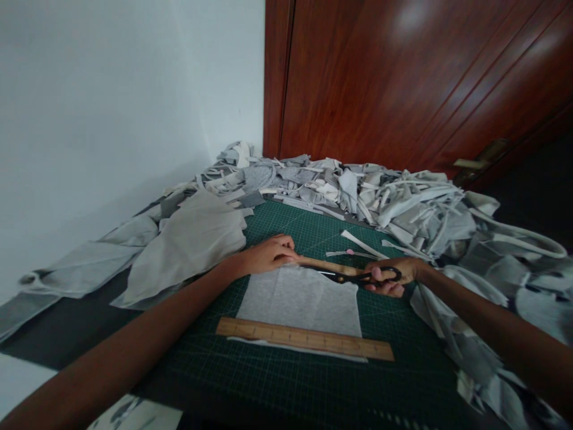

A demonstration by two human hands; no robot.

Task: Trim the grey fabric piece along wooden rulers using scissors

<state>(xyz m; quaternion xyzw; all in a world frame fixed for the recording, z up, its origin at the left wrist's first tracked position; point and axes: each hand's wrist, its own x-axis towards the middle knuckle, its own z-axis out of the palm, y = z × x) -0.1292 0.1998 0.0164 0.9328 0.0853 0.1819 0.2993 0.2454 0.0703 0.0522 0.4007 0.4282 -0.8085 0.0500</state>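
My right hand [390,277] is closed around the black handles of a pair of scissors [342,278]. The blades point left along the far edge of a light grey fabric piece [301,301], which lies flat on a green cutting mat [290,222]. Fingers bent, my left hand [271,254] presses down at the left end of a wooden ruler [320,263] just behind the blades, close to their tips. The hand hides that end of the ruler and part of the fabric edge. Across the near part of the fabric lies a second wooden ruler [304,339].
Heaped fabric scraps [317,182] line the back and right of the mat. Larger grey fabric pieces [188,248] lie at the left. Narrow cut strips [363,245] rest beyond my right hand. A white wall [125,101] and a brown wooden door [380,83] stand behind.
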